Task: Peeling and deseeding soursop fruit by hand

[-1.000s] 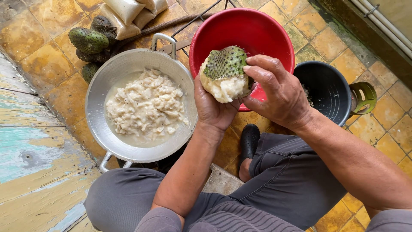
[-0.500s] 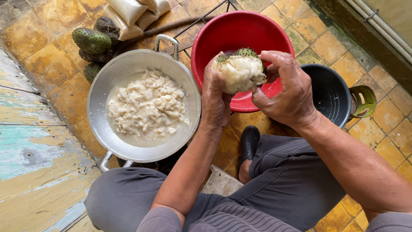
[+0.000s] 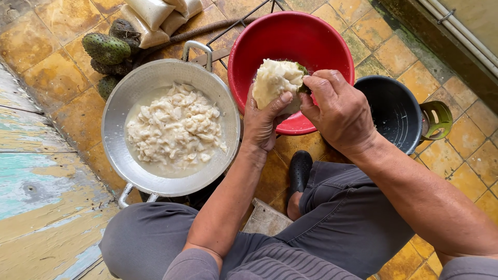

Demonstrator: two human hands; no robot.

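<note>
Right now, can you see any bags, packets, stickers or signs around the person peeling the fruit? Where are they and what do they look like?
Plastic bags: top left on the tiled floor, behind the metal pan; clear, plump, long, filled with something pale cream, lying side by side.
Labels, signs, screens: none in view.
The fruit in both hands has no wrapping.

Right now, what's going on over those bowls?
A seated person holds a lump of white fruit pulp in both hands over the red bowl. The left hand cradles it from below, and the right hand pinches a bit of green skin at its edge. Beside them, a metal pan holds white pulp pieces in milky liquid. Whole spiky green fruits lie on the tiled floor; a dark bucket stands to the right.
</note>
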